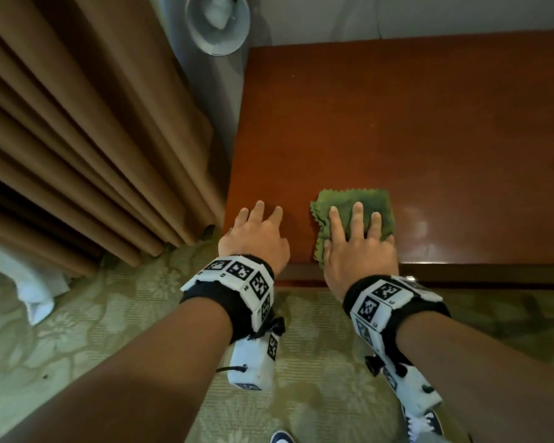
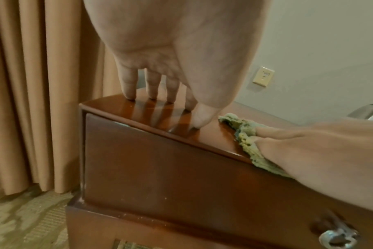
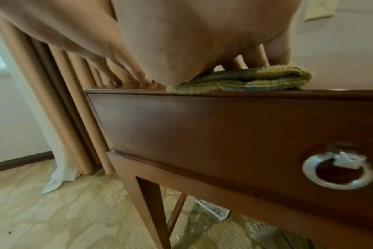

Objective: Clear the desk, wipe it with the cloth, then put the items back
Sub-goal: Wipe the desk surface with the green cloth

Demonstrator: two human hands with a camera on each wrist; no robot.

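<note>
Pressing down on a folded green cloth [image 1: 344, 199], the right hand [image 1: 359, 251] lies flat with its fingers straight and slightly spread. It grips nothing; palm and fingers simply rest on the fabric. The cloth sits on the desk [image 1: 397, 107] close to the front edge, toward the front-left corner, and its near hem reaches that edge. In the right wrist view the cloth [image 3: 256, 79] shows as a few stacked layers under the palm.

Just beside it, at the front-left corner, the left hand [image 1: 256, 238] touches the bare wood with its fingertips — fingers extended and apart, holding nothing. The left wrist view shows those fingertips [image 2: 129, 94] planted on the glossy top, with the thumb down near the front edge. The two hands are near each other but not touching.

Below the top, a drawer front [image 3: 202, 126] carries a silver ring pull [image 3: 339, 170]. Brown curtains [image 1: 77, 139] hang just left of the desk, a white sheer [image 1: 29, 282] beyond them, over patterned pale-green carpet [image 1: 77, 346]. A round grey object [image 1: 218, 24] sits past the back-left corner — what it is cannot be told. A cream wall plate [image 2: 263, 76] is on the wall behind.
</note>
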